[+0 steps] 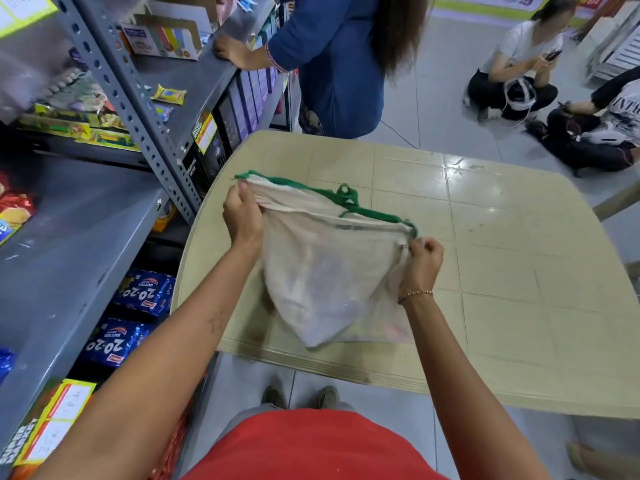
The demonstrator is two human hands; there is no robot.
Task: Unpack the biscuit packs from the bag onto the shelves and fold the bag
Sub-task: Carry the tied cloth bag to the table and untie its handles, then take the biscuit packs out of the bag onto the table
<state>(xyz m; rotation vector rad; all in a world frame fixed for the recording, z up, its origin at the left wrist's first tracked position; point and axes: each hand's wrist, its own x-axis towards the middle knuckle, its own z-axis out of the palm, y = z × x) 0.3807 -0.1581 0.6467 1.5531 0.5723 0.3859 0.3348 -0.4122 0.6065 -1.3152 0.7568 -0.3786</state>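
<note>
Both hands [242, 211] [424, 259] at bag [332, 275] mouth, bottom toward wearer.

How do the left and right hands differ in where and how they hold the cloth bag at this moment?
The left hand grips the bag at its far-left top corner, by the green trim; the right hand pinches the near-right end of the same edge. The left hand sits farther from the person, nearer the shelves; the right sits closer. The right wrist wears a bracelet; the left is bare. Both hold the top edge over the table.
</note>
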